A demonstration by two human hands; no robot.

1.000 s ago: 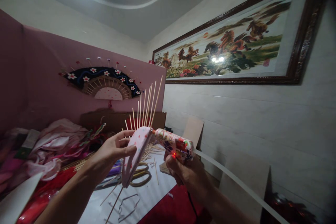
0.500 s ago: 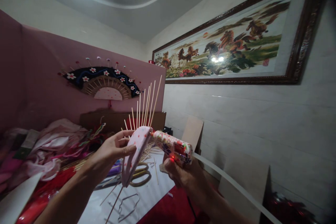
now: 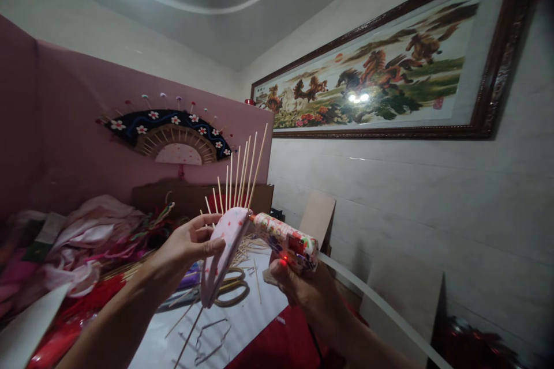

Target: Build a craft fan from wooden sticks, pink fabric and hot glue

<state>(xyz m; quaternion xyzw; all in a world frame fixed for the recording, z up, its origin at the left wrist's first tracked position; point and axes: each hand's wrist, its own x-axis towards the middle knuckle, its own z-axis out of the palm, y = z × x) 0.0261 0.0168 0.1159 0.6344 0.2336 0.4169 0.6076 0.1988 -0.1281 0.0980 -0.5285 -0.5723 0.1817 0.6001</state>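
My left hand pinches a fabric-covered half-round fan base, pale pink with red dots. Several thin wooden sticks fan upward out of its curved edge, and one more stick points down from its lower end. A hot glue gun with a patterned cover is gripped in my right hand; a red light glows near the thumb. Its nozzle is at the base's upper right edge, touching or almost touching it. From the gun's rear a long whitish glue stick trails to the lower right.
Gold-handled scissors, loose sticks and a bent wire frame lie on the white tabletop. Pink fabric and red material are heaped at left. A decorated fan hangs on the pink panel; a framed horse picture is on the wall.
Almost nothing differs. The glue gun has shifted very slightly to the right, while the fan base stays in the same place in my left hand.
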